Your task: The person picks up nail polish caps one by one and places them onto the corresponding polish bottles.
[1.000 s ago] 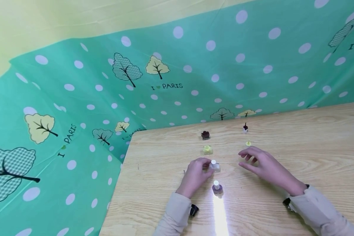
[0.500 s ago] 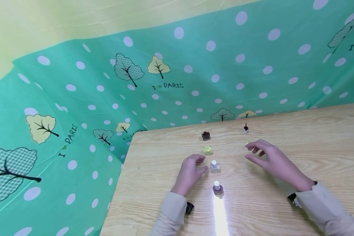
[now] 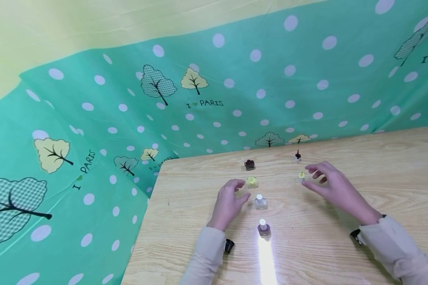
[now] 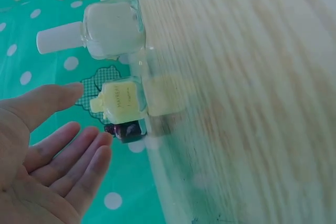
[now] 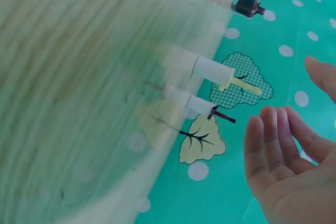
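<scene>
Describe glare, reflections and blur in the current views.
Head: a white glare streak crosses the pale wooden table below the white-capped purple glass bottle; left wrist: the table faintly mirrors the square yellow glass bottle; right wrist: it hazily mirrors the green polka-dot fabric, its grain looking blurred.

On the table (image 3: 185, 198), four bottles (image 3: 261, 204) (one behind another) stand left of two caps (image 5: 211, 70).
</scene>
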Motion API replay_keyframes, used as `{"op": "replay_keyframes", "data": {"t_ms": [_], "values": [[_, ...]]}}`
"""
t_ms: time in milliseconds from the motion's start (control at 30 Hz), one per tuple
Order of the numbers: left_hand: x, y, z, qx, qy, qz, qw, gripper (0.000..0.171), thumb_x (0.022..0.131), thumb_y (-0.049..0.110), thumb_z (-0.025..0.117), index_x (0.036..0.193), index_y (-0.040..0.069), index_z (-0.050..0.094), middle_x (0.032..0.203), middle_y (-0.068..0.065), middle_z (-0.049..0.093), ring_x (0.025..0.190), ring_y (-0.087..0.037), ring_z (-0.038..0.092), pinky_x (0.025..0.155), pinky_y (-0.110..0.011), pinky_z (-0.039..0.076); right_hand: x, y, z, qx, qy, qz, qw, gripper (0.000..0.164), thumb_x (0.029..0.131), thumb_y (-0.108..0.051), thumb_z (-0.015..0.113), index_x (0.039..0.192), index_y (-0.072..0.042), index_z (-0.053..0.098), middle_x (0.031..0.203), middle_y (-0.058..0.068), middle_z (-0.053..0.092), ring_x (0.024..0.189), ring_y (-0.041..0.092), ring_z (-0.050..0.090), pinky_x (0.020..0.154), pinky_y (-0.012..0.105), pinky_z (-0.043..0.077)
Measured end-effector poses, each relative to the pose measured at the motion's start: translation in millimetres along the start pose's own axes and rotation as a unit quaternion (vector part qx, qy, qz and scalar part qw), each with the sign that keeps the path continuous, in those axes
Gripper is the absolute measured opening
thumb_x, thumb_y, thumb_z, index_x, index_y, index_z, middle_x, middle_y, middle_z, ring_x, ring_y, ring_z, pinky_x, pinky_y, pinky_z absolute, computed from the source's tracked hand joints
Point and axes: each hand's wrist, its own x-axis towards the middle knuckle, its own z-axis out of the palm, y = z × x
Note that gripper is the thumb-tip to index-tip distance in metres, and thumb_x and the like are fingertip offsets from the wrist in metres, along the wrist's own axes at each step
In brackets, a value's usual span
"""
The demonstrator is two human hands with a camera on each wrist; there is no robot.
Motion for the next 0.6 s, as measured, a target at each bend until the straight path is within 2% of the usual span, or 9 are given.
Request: {"op": "replay_keyframes", "data": {"t_ms": [233,600], "values": [[4.5,-2.4,1.6,0.007,0.001,0.002,1.0000,0.043,0.087,0.022,0.076,0.125,0.007,0.062,0.122,-0.007,0.066,0.108,-0.024,0.065,0.094,-0.032,0.055,3,6,1,0.011,-0.023,0.030,0.999,0.055,0.089,-0.025,0.076,0.129,0.006,0.056,0.117,0.021,0.059,0.098,0.032,0.059,0.079,0.044,0.055],[12.7,-5.9,4.6,-0.003,-0.013,-0.012,0.9998,0.046,0.088,0.021,0.076,0.128,0.007,0.060,0.124,-0.007,0.065,0.112,-0.024,0.064,0.096,-0.032,0.054,13,12,9,0.028,-0.076,0.068,0.994,0.053,0.092,-0.021,0.072,0.129,0.011,0.054,0.119,0.027,0.058,0.101,0.037,0.060,0.083,0.048,0.053]]}}
